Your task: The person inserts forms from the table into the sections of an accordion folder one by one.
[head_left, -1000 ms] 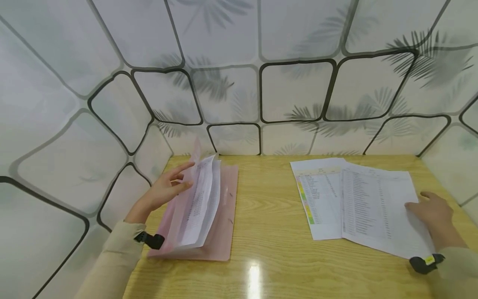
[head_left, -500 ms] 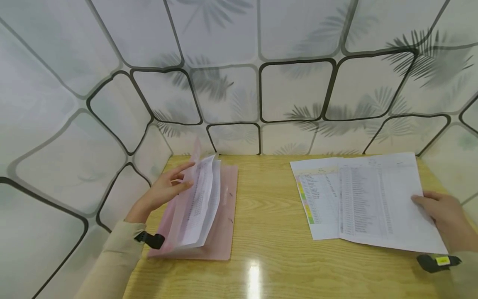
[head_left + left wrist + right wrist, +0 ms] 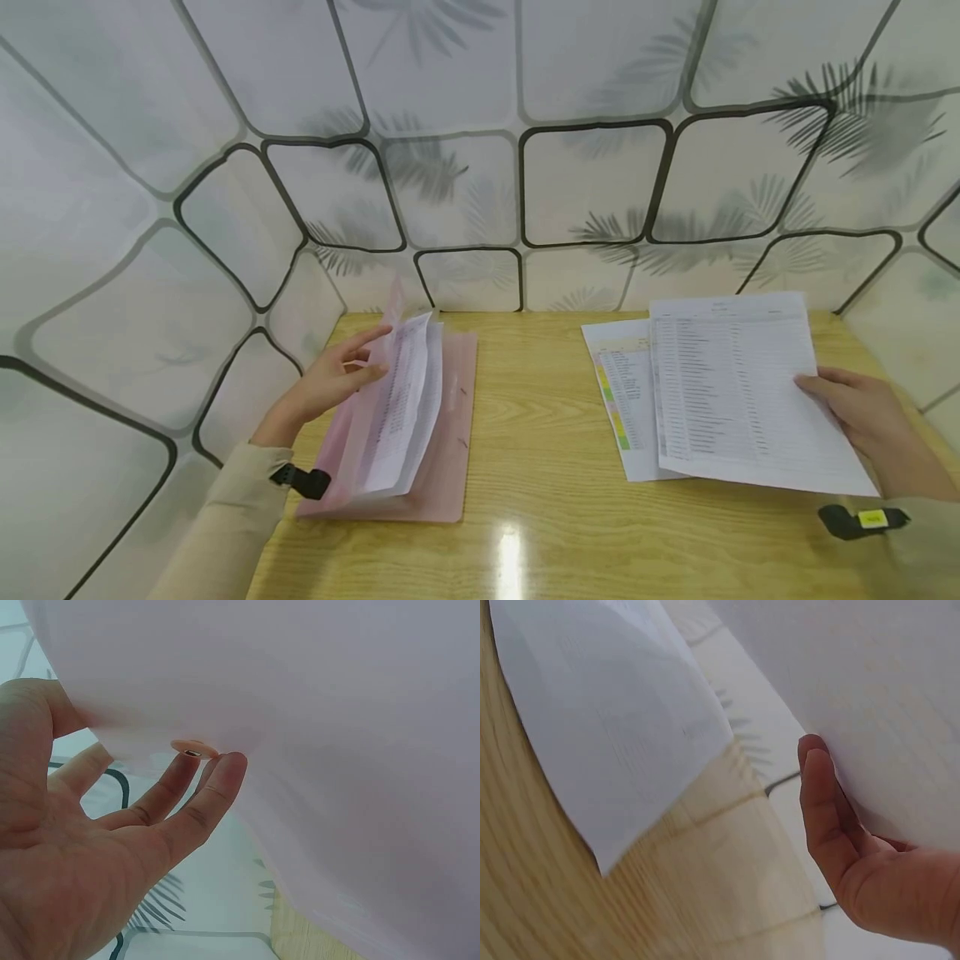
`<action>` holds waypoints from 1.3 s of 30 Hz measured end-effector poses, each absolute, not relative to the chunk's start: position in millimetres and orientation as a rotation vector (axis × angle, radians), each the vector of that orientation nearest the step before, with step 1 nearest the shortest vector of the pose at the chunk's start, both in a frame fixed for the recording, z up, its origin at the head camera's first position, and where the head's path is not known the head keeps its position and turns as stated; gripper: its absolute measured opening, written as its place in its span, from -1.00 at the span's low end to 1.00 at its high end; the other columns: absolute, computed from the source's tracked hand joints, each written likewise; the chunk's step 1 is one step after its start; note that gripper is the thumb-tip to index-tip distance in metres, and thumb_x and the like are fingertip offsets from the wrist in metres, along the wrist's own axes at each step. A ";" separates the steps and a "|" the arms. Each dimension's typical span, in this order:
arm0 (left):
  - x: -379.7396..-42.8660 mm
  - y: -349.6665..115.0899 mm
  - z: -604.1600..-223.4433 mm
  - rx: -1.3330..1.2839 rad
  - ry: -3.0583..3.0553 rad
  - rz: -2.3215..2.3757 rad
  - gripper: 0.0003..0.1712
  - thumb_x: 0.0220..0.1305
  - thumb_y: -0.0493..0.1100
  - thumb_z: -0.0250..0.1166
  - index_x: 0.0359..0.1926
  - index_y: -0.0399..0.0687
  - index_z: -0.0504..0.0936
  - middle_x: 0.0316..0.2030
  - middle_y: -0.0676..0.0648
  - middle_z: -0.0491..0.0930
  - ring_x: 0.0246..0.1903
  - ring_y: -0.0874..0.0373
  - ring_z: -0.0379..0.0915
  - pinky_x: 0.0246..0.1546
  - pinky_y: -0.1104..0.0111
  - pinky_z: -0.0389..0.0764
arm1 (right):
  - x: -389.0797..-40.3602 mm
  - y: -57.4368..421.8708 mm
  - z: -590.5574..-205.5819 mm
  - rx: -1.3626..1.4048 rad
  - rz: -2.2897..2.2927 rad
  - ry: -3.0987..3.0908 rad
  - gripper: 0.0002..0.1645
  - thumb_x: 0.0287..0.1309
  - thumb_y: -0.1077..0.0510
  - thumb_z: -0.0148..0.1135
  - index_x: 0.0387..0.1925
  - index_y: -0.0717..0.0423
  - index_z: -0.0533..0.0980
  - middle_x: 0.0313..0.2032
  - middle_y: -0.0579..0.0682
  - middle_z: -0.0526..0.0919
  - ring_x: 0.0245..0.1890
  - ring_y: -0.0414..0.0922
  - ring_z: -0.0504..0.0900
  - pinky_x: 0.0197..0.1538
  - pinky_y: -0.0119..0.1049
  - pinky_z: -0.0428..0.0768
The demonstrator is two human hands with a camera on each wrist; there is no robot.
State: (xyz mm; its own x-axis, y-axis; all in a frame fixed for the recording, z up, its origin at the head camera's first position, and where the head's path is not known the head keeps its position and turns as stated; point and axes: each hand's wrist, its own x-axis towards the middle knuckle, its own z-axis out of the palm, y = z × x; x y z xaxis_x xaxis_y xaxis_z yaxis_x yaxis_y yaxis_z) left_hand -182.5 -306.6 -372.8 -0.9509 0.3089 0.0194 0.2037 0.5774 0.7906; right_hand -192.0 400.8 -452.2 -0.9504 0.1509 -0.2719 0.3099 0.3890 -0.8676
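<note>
At the left of the table, a pink plastic folder [image 3: 459, 467] lies with its cover raised, printed sheets [image 3: 405, 392] standing inside. My left hand [image 3: 337, 379] holds the raised cover by its edge, thumb and fingers at it. The left wrist view shows a small round snap button [image 3: 193, 749] right by the fingertips. With its right edge pinched by my right hand [image 3: 862, 417], a printed sheet of paper [image 3: 742, 392] is tilted up on the right. Behind and under it lies another printed sheet [image 3: 626, 400] with yellow and green marks along its left side.
The wooden table [image 3: 540, 433] spans between the folder and the sheets. A patterned wall [image 3: 585, 192] closes off the back and both sides. Black wrist cameras [image 3: 862, 521] sit at the cuffs.
My right hand has lifted the top printed sheet off the table and tilted it up, then shifted it left over the marked sheet. My left hand and the folder stay put.
</note>
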 end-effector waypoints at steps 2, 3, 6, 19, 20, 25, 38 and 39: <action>-181.9 -306.4 -372.5 0.434 2.684 1.317 -0.26 0.54 -0.13 0.28 0.62 -0.06 0.26 0.38 -0.34 0.42 0.17 -0.13 0.45 0.05 0.28 0.57 | -194.2 393.9 -450.7 0.423 -1.604 2.488 0.08 0.53 -0.07 0.18 0.57 0.59 -0.13 -0.44 -0.63 0.49 -0.40 -0.45 0.60 -0.31 -0.36 0.67; -181.5 -306.2 -372.2 0.434 2.684 1.314 -0.26 0.54 -0.13 0.28 0.62 -0.07 0.25 0.38 -0.34 0.43 0.18 -0.13 0.45 0.05 0.27 0.58 | -195.3 390.7 -450.0 0.426 -1.606 2.480 0.08 0.53 -0.08 0.18 0.58 0.57 -0.13 -0.43 -0.62 0.48 -0.40 -0.44 0.60 -0.31 -0.36 0.67; -180.9 -305.8 -371.4 0.426 2.683 1.316 -0.25 0.53 -0.13 0.28 0.62 -0.06 0.26 0.37 -0.34 0.44 0.17 -0.14 0.46 0.06 0.25 0.58 | -199.0 378.4 -449.6 0.425 -1.569 2.493 0.06 0.52 -0.10 0.18 0.57 0.56 -0.07 -0.43 -0.58 0.49 -0.40 -0.41 0.61 -0.30 -0.34 0.68; -181.4 -304.5 -369.7 0.432 2.692 1.306 -0.26 0.52 -0.16 0.29 0.62 -0.08 0.27 0.19 -0.33 0.54 0.08 -0.06 0.47 0.03 0.30 0.58 | -214.5 328.7 -457.5 0.220 -1.561 2.459 -0.07 0.54 -0.04 0.15 0.51 0.62 0.08 -0.33 -0.46 0.56 -0.31 -0.41 0.61 -0.23 -0.38 0.67; -181.4 -304.4 -369.6 0.433 2.694 1.303 -0.26 0.52 -0.16 0.29 0.62 -0.07 0.27 0.20 -0.33 0.54 0.08 -0.06 0.47 0.04 0.30 0.58 | -215.0 325.7 -457.2 0.215 -1.568 2.455 -0.08 0.54 -0.04 0.16 0.51 0.61 0.10 -0.33 -0.46 0.56 -0.31 -0.41 0.61 -0.23 -0.37 0.67; -182.0 -304.3 -370.4 0.435 2.692 1.305 -0.26 0.52 -0.16 0.29 0.62 -0.07 0.27 0.23 -0.34 0.53 0.10 -0.08 0.47 0.05 0.28 0.58 | -217.5 312.5 -458.4 0.196 -1.590 2.437 -0.12 0.53 -0.03 0.17 0.48 0.59 0.16 -0.34 -0.42 0.60 -0.33 -0.37 0.64 -0.24 -0.33 0.68; -182.3 -303.2 -372.2 0.427 2.703 1.292 -0.26 0.53 -0.13 0.29 0.62 -0.05 0.27 0.26 -0.32 0.52 0.13 -0.07 0.46 0.10 0.22 0.56 | -218.7 290.4 -465.0 0.177 -1.520 2.486 -0.09 0.54 -0.04 0.13 0.52 0.58 0.10 0.33 0.53 0.40 -0.28 -0.37 0.61 -0.23 -0.37 0.68; -182.5 -303.2 -372.5 0.428 2.701 1.295 -0.26 0.53 -0.14 0.29 0.62 -0.06 0.27 0.25 -0.33 0.52 0.13 -0.07 0.47 0.09 0.24 0.56 | -218.6 288.5 -464.6 0.178 -1.515 2.486 -0.09 0.55 -0.05 0.13 0.52 0.58 0.10 0.38 0.56 0.34 -0.27 -0.37 0.59 -0.23 -0.39 0.67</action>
State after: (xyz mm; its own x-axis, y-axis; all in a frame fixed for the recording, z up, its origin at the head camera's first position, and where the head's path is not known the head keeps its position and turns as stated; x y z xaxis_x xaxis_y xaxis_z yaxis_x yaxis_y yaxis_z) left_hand -182.5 -303.2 -372.5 -0.9535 0.3007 0.0176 0.2021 0.5954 0.7776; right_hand -218.6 288.5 -464.6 -0.9673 -0.0132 -0.2533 0.2190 0.4600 -0.8605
